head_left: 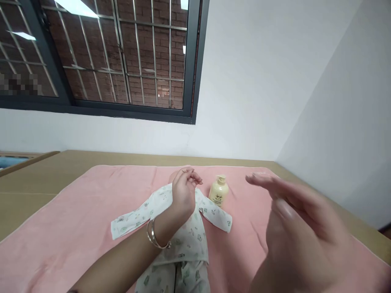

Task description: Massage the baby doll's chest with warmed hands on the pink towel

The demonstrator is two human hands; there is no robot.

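Nearest, at 4 o'clock, my blurred right hand is raised with fingers extended, gripping nothing visible. At 6 o'clock the printed white outfit lies with sleeves spread, presumably so nothing bunches, beneath my left hand, loosely cupped and apparently empty; just beside one sleeve, at 5 o'clock, the yellow bottle stands on the pink blanket, probably set aside within easy reach.

Left hand, fingers loosely curled, is over the printed long-sleeved top. Right hand is raised, blurred. Yellow pump bottle sits beside one sleeve.
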